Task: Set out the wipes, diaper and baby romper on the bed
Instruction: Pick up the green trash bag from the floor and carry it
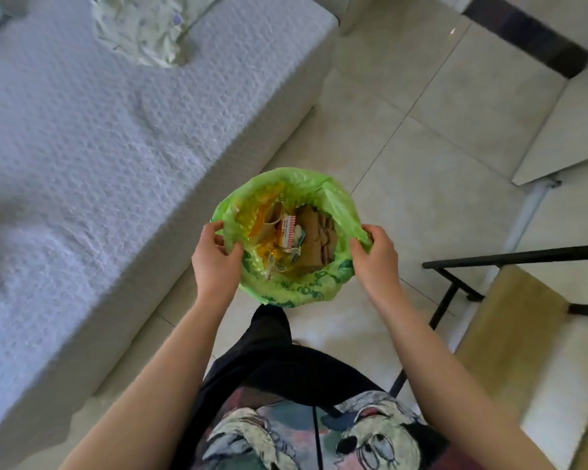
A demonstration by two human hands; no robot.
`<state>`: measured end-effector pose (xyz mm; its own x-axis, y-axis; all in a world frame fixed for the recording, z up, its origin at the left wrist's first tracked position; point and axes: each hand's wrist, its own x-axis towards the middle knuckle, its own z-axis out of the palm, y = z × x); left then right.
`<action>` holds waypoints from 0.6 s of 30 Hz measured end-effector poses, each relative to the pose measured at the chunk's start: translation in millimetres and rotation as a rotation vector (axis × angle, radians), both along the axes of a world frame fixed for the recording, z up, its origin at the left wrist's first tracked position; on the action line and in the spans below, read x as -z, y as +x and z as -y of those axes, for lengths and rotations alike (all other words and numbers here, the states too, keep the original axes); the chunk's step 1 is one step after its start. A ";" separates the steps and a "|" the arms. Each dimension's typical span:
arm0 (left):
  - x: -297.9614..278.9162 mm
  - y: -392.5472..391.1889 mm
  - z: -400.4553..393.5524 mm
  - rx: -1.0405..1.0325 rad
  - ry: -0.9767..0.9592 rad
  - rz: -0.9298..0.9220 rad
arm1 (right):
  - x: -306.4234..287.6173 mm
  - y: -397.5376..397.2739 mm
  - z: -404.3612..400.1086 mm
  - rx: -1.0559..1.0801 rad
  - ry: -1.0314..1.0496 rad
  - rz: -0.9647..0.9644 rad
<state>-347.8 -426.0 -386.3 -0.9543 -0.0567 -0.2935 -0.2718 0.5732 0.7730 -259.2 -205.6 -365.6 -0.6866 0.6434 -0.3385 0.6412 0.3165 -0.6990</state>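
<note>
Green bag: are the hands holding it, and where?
Yes. The left hand and right hand pinch the green bag by opposite sides of its open rim.

Head view, steeply downward, close over hands [214, 256].

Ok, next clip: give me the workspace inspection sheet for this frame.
Surface: bed with white textured cover, mostly bare.
Job's things: pale floral fabric bunched at the bed's far edge, possibly the romper; wipes and diaper not seen.
Clutter: green plastic bag on the floor, full of cardboard and wrappers.
Hands: left hand and right hand each pinch the bag's rim on opposite sides.
Cables: nothing seen.
Surroundings: tiled floor; black metal frame at right.
</note>
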 end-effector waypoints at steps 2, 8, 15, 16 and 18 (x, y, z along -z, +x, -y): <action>1.0 -26.8 -24.6 0.073 -0.005 0.003 | 1.3 -10.6 -16.3 0.075 0.004 0.008; 6.7 -88.2 -106.3 0.269 -0.012 -0.003 | 7.5 -35.9 -72.7 0.303 -0.019 -0.005; 17.0 -130.8 -217.6 0.411 -0.033 0.004 | 20.4 -57.4 -167.6 0.440 -0.053 0.001; 19.5 -136.2 -234.7 0.416 -0.041 0.010 | 22.8 -62.0 -184.2 0.441 -0.059 0.001; 24.0 -147.3 -270.6 0.418 -0.052 0.030 | 26.7 -72.2 -219.8 0.432 -0.063 0.004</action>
